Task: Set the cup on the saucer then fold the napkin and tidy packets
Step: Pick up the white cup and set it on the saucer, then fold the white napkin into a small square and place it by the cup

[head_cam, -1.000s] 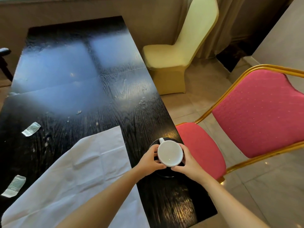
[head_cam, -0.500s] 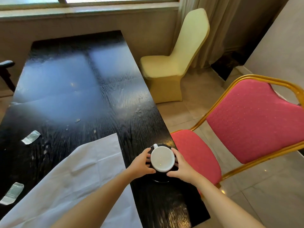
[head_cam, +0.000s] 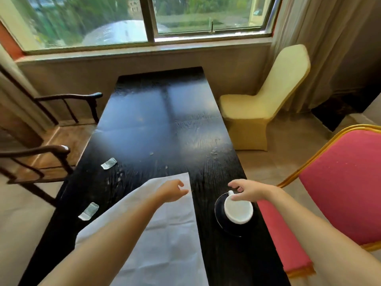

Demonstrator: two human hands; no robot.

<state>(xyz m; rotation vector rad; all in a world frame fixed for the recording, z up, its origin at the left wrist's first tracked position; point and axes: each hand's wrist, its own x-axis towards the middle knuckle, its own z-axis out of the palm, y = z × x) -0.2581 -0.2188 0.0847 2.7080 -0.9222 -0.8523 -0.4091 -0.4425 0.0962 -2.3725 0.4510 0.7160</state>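
A white cup [head_cam: 238, 211] stands on a dark saucer [head_cam: 221, 222] near the right edge of the black table [head_cam: 156, 124]. My right hand [head_cam: 248, 190] hovers just above the cup's far rim and handle, fingers loosely curled, holding nothing. A white napkin [head_cam: 165, 240] lies spread flat on the table's near part. My left hand [head_cam: 172, 190] is over the napkin's far corner with relaxed fingers, empty. Two clear packets lie to the left: one packet [head_cam: 108, 163] farther off, the other packet [head_cam: 89, 211] beside the napkin's left edge.
A red chair with a gold frame [head_cam: 338, 188] stands close on the right. A cream-covered chair [head_cam: 261, 112] sits at the far right. Dark wooden armchairs [head_cam: 51, 149] line the left side. A window [head_cam: 144, 19] is behind the table.
Both hands have let go of the cup, which stays on the saucer. My left hand moved left over the napkin. The view tilted up and turned left.
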